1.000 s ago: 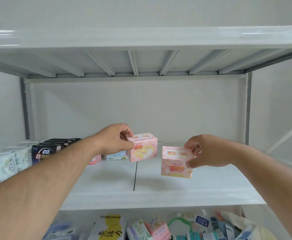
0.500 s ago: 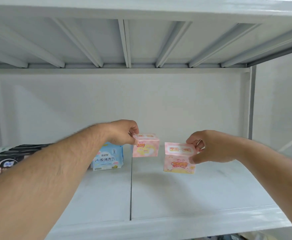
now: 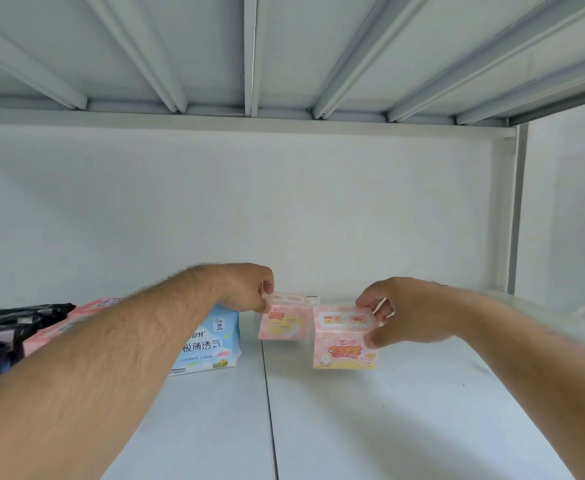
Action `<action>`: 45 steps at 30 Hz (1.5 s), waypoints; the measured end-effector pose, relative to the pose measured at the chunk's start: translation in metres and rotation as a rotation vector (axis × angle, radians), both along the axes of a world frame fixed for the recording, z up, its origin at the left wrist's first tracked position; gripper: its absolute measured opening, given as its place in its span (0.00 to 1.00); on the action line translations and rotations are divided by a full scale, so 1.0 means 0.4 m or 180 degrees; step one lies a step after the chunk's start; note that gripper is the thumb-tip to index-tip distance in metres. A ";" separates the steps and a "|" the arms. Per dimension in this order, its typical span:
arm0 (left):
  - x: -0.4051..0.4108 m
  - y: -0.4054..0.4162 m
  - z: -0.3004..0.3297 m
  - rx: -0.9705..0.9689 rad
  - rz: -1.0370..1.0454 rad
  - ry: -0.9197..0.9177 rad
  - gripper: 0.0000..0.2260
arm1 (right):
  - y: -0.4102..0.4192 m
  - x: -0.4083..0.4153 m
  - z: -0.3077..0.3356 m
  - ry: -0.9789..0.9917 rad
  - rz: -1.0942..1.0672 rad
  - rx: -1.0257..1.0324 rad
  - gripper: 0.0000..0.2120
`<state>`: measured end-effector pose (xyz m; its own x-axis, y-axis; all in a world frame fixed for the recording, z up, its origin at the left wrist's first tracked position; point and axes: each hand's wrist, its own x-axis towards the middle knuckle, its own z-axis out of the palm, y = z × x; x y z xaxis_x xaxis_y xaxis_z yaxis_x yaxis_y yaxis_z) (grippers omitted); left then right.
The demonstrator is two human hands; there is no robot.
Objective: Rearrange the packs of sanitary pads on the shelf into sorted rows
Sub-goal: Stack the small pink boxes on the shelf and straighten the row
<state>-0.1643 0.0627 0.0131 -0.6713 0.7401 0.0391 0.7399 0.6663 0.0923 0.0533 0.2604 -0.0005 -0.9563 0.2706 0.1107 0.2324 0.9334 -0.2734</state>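
On the white shelf [image 3: 422, 410], our left hand [image 3: 246, 287] pinches one pink pack [image 3: 284, 322]. Our right hand [image 3: 405, 313] grips another pink pack [image 3: 344, 341] beside it.

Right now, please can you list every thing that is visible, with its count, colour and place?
pink boxes: 2, pink, mid shelf; one in each hand, the right one nearer the camera
blue pack: 1, light blue, standing left of the boxes
pink packs: count unclear, pink, behind the left forearm
dark packs: several, black, far left
shelf: 1, white, under everything
left hand: pinches the rear box's top
right hand: grips the nearer box's top
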 end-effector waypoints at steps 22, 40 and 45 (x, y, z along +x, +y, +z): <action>-0.061 0.021 -0.037 -0.0281 -0.0069 -0.0044 0.15 | -0.078 -0.225 -0.060 -0.0009 0.0338 -0.0169 0.22; -0.050 0.016 -0.037 -0.0268 -0.0118 0.0010 0.14 | -0.090 -0.225 -0.074 -0.0015 0.0125 -0.0084 0.26; -0.018 -0.003 -0.024 -0.0016 -0.0030 0.0118 0.16 | -0.096 -0.170 -0.059 0.0031 0.0065 -0.0008 0.34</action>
